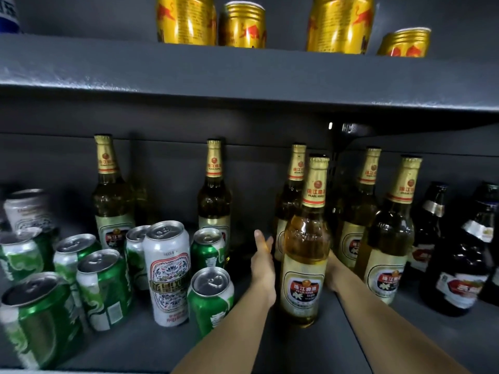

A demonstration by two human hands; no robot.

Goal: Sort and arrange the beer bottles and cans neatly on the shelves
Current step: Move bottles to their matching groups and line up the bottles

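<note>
On the lower shelf (351,333) a tall gold-label bottle (303,265) of pale beer stands upright near the front edge, right of centre, with a hand on each side of it. The left hand (262,261) reaches in along the bottle's left side; its fingers are straight and point toward the back of the shelf, the palm faces the glass, and it lies just beside or lightly against the bottle's shoulder without curling round it. The right hand (332,268) is on the bottle's right side, mostly hidden behind the glass, so I cannot tell whether its fingers wrap the bottle or only rest against it. Both forearms run in from the near bottom edge.

Behind and to the right of the flanked bottle stand more bottles of the same brand: one directly behind it (290,201), one farther right at the back (359,209), and one nearer on the right (388,236). Two more stand apart along the back wall, left of the hands (112,193) (214,195). At the far right are dark bottles (459,265) with red-and-white labels.

Left of the left hand, a loose cluster of cans fills the shelf: green cans (104,290) in front and behind, and a taller white can (168,273) with a patterned label among them. The nearest green can (210,298) stands just beside the left forearm.

On the upper shelf (243,74), gold cans (186,20) stand in a row.
</note>
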